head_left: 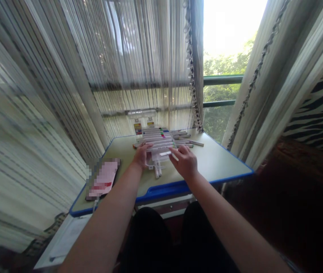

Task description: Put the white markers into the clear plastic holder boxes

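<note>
Our forearms [116,216] reach from the frame's bottom to a clear case [149,165] of markers [157,139] at centre. Our left hand [141,154] clasps its left side — likely steadying it; whether our right hand [186,161] pinches anything, we cannot tell. Loose pens [194,141] crowd its right; a pixelated device [104,178] lies lower left.
</note>
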Available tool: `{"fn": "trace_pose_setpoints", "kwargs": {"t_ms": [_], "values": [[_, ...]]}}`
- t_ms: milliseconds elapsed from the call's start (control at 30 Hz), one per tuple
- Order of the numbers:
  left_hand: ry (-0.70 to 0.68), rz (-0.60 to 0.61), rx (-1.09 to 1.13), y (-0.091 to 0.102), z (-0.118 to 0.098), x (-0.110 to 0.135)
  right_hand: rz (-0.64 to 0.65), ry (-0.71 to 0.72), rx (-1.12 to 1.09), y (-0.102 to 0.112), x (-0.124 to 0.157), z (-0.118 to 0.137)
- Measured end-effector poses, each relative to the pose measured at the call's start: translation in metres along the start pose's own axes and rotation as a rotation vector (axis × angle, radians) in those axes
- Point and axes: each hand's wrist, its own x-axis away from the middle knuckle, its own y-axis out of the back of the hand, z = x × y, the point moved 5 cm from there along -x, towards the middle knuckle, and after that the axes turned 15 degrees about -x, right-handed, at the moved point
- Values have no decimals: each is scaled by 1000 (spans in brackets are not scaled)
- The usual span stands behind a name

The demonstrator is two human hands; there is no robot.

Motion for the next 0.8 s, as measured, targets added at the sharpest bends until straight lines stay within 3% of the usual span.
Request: {"fn": "trace_pose_setpoints", "kwargs": {"t_ms": [67, 167, 267, 467, 633, 800], "values": [[-80, 45, -43, -3, -4, 1, -2, 107, -13, -2, -1, 5], [-87, 48, -68, -5, -4, 2, 43, 190, -114, -9, -2, 4], [-42, 18, -110, -4, -3, 3, 67, 163, -207, -14, -2, 1], [-11, 15, -178, -3, -2, 4, 94, 189, -151, -12, -4, 6], [-44, 88, -174, -8, -4, 6, 73, 195, -177, -8, -5, 5], [-43, 52, -261, -3, 0, 3, 118, 168, -178, -12, -5, 1]]}}
